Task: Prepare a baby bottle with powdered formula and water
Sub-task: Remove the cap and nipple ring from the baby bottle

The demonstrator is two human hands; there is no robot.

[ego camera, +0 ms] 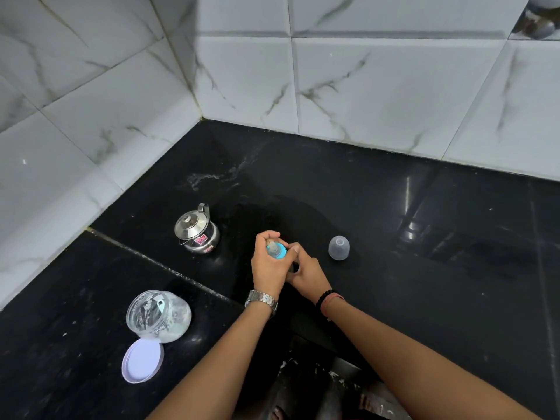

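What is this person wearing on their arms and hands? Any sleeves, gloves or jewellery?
No gloves and no sleeves in view: both forearms are bare. The left hand has a silver metal link watch on its wrist. The right hand has a black beaded bracelet on its wrist, with a thin reddish thread band just behind it. No rings can be made out.

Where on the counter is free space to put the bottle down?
Free: the wide patch right of the clear cap, and the back corner behind the steel kettle. Crowded: front left, with the open jar and its lid; the hands hold the middle.
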